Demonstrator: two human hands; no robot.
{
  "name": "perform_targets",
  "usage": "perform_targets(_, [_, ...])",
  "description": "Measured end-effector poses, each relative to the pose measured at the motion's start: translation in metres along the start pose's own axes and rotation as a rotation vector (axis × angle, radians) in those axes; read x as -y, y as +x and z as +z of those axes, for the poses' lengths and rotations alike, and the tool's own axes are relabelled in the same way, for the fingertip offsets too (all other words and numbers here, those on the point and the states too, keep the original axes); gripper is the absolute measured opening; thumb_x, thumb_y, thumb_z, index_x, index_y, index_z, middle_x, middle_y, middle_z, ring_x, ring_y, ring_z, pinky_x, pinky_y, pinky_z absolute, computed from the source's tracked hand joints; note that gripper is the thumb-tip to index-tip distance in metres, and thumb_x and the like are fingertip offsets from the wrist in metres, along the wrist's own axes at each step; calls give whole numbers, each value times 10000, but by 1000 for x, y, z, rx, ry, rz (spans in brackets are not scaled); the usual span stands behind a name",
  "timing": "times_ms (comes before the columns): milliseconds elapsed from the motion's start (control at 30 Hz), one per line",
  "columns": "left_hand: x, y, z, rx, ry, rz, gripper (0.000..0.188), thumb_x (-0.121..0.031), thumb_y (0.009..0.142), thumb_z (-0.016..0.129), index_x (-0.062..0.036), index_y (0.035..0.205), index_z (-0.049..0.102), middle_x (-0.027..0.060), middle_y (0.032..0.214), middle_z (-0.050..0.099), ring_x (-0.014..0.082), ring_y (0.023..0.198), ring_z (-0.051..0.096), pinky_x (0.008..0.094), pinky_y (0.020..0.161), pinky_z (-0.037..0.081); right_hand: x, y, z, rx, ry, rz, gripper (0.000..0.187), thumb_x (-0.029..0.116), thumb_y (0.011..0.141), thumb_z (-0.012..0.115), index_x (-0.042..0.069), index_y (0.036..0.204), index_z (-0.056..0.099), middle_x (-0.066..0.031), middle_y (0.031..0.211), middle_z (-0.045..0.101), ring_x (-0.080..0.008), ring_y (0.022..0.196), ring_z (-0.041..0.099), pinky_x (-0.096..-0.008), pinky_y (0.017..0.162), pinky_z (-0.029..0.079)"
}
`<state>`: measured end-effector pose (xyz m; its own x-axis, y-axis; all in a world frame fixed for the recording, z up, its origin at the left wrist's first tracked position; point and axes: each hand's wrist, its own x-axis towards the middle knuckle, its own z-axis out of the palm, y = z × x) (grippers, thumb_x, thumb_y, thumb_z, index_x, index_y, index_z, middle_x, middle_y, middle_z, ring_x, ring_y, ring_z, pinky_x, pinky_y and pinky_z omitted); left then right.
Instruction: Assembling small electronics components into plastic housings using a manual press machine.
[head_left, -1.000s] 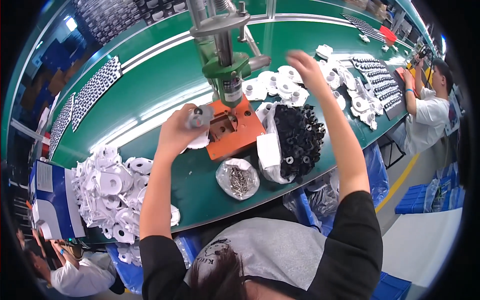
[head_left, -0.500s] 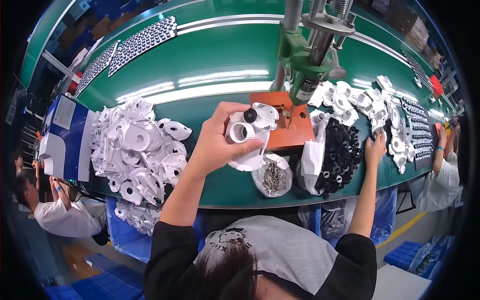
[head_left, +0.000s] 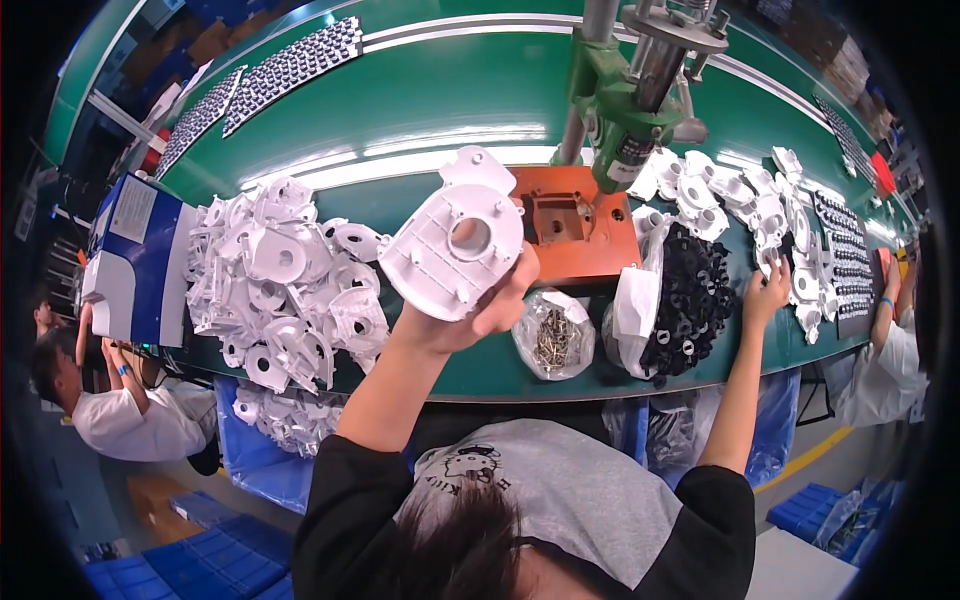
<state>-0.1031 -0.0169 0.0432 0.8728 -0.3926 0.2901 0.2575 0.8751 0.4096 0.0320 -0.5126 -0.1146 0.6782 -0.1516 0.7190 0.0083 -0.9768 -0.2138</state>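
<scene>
My left hand (head_left: 505,295) is closed around a white plastic housing (head_left: 455,240), raised over the table. Its ribbed underside, with small posts and a round hole, faces up. Just behind it is the orange fixture block (head_left: 575,255) with a shaped recess, under the green press (head_left: 630,130). Off to the right, my right hand (head_left: 767,290) has its fingers closed at the edge of a white plastic part (head_left: 768,232), among a row of similar parts. That part lies partly hidden by the fingers.
White housings (head_left: 275,260) are heaped at left beside a blue-and-white box (head_left: 140,265). A bag of metal screws (head_left: 555,340) and a pile of black parts (head_left: 690,310) lie near the front edge. Trays of small parts (head_left: 845,250) are at right. Other people work on both sides.
My left hand has turned the housing over, so its ribbed underside now shows, and moved it slightly left. My right hand has shifted a little to the right among the white parts.
</scene>
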Motion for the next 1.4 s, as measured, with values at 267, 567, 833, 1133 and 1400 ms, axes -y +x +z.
perform_targets(267, [46, 9, 9, -237, 1948, 341, 195, -227, 854, 525, -34, 864, 496, 149, 579, 529, 344, 523, 540, 407, 507, 419, 262, -21, -147, 920, 1325, 92, 775, 126, 723, 667, 37, 1395, 292, -112, 1363, 350, -239, 1178, 448, -376, 949, 412])
perform_targets(567, [43, 4, 13, -407, 2051, 571, 151, -145, 827, 549, -25, 919, 547, 106, 653, 580, 292, 556, 559, 388, 539, 437, 331, -44, -147, 1282, 1904, 585, 650, 184, 936, 474, 158, 1462, 94, -20, 1167, 438, -23, 682, 396, -171, 538, 327])
perform_targets(833, [20, -13, 14, -428, 1838, 380, 140, -111, 876, 489, 7, 882, 566, 194, 611, 554, 338, 529, 590, 388, 480, 444, 355, -33, -166, 1330, 1820, 617, 561, 114, 870, 595, 55, 1348, 307, -39, 1023, 547, -54, 772, 540, -184, 546, 419])
perform_targets(1133, [15, -41, 23, -428, 1868, 558, 103, -56, 833, 498, 8, 833, 578, 153, 538, 516, 286, 449, 557, 336, 437, 426, 351, -15, -171, 1567, 1624, 275, 577, 131, 832, 651, 56, 1342, 391, -22, 1016, 574, -38, 776, 527, -182, 609, 422])
perform_targets(1400, [-81, -112, -16, -809, 1448, 701, 287, -162, 945, 382, -12, 789, 570, 17, 675, 545, 68, 573, 498, 232, 516, 417, 271, 35, -165, 1181, 1738, 495, 514, 51, 811, 466, -32, 1309, 376, -137, 1090, 562, -239, 932, 619, -392, 808, 524])
